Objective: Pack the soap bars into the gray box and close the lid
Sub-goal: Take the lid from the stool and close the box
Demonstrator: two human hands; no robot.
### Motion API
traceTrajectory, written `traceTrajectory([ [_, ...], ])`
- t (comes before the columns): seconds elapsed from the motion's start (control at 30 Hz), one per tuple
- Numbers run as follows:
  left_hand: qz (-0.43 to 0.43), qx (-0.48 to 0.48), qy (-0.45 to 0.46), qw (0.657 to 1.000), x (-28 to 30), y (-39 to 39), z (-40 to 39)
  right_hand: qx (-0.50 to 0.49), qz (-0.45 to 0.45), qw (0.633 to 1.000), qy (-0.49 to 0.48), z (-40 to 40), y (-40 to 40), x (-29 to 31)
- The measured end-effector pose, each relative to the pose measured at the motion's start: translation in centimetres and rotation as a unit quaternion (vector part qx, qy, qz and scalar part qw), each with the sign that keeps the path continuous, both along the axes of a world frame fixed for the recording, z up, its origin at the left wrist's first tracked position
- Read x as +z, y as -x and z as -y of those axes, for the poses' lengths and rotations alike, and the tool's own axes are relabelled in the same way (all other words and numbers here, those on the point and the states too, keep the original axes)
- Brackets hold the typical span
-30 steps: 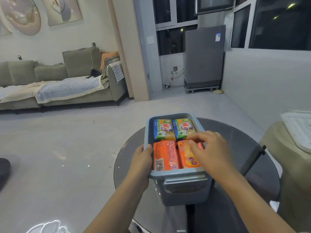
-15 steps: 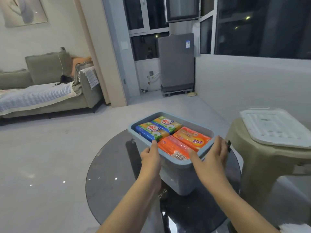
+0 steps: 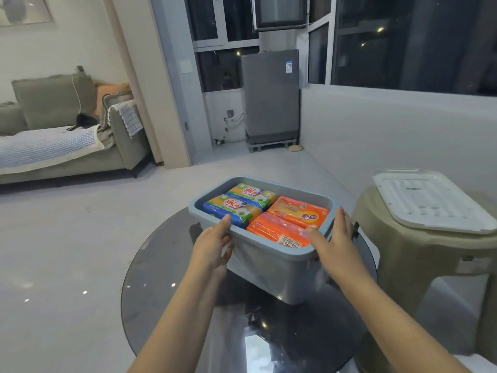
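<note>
Gray plastic is what both of my hands are on: the gray box (image 3: 271,265), which stands on a round dark glass table (image 3: 166,278) straight in front of me and is the landmark for everything else. My left hand (image 3: 212,244) grips the box's near-left rim, thumb hooked over the top edge and fingers against the outer wall. My right hand (image 3: 334,244) clasps the near-right corner, thumb over the rim and fingers laid along the right side by the handle. I hold it from both sides, I judge, to keep it steady and square it up for closing. Inside the box, four wrapped soap bars lie flat and snug in two pairs: two blue-and-green soap bars (image 3: 242,201) along the far-left side, two orange soap bars (image 3: 289,224) along the near-right side. They fill the top layer just below the rim, so a lid should seat without catching. Whether more bars lie beneath, I cannot tell. To the right of the box, well apart from it, a white lid (image 3: 430,201) rests flat on a beige plastic stool (image 3: 419,254), parked within reach. Packing looks finished; fetching that lid is what remains.
</note>
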State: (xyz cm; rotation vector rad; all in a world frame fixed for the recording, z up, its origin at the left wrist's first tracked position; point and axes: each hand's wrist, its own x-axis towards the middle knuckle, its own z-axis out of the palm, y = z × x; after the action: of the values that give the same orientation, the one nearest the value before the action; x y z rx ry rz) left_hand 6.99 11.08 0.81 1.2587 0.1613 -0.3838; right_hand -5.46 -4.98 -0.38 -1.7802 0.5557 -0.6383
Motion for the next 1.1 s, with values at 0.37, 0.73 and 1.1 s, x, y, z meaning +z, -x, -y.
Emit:
traceTrajectory([
  [0.37,-0.003,0.023,0.042,0.999,-1.5,2.7,0.6,0.18,0.001,0.976,-0.127,6.4,-5.0,-0.1],
  [0.73,0.002,0.073,0.071,0.995,-1.6,2.5,2.3,0.191,0.023,0.969,-0.156,8.5,-8.7,-0.3],
  [1.1,0.035,-0.009,0.04,0.999,-2.3,3.3,2.6,0.115,0.021,0.992,-0.048,8.2,-7.3,-0.2],
])
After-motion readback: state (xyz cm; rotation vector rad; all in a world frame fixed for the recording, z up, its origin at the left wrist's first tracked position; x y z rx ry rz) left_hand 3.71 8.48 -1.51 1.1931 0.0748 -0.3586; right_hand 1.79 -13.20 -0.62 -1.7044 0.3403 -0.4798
